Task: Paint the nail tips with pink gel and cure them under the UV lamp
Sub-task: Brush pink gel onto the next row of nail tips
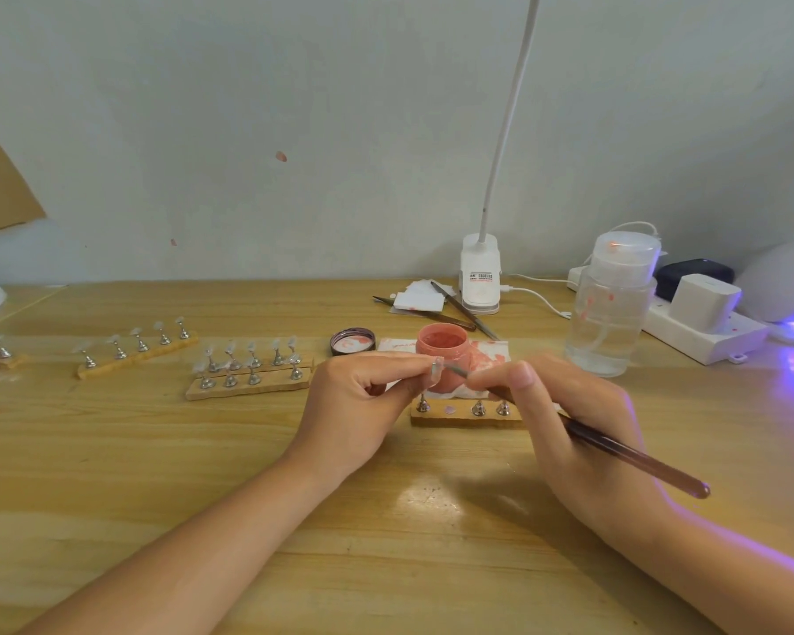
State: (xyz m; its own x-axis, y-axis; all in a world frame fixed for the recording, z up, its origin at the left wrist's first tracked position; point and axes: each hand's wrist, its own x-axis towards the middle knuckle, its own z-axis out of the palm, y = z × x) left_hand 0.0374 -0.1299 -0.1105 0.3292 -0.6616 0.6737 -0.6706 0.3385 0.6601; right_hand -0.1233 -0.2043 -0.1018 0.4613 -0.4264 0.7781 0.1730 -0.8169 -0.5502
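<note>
A: Nail tip [435, 369] sat pinched in left hand [358, 401], thumb + forefinger curled round it, held up over the table [157, 474] just in front of the pink gel jar [443, 355]. Looked clear, no colour on it that I could make out.

B: Right hand?

A: Right hand [564, 419] gripped the brush [615, 446] like a pen, fingers curled round the shaft. Bristle end met the tip or sat v. close; too small to say which.

B: So which step?

A: Painting, I judged. Jar stood open on a stained tissue [491, 355], lid [352, 341] just left of it. Small wooden block [466, 418] under the hands held three metal stands w/ one empty slot, prob. where this tip's stand goes.

B: Other tips?

A: Several blocks of stands [248, 368] off to the left, tips on them looked unpainted. Most of the job still ahead, by my read.

B: Next move?

A: Even strokes across the tip w/o flooding the edges, left-hand pinch steady, fingers off the wet face. Then back on the block and over to the UV lamp [789, 286], far right, glowing violet, well apart from the hands.
</note>
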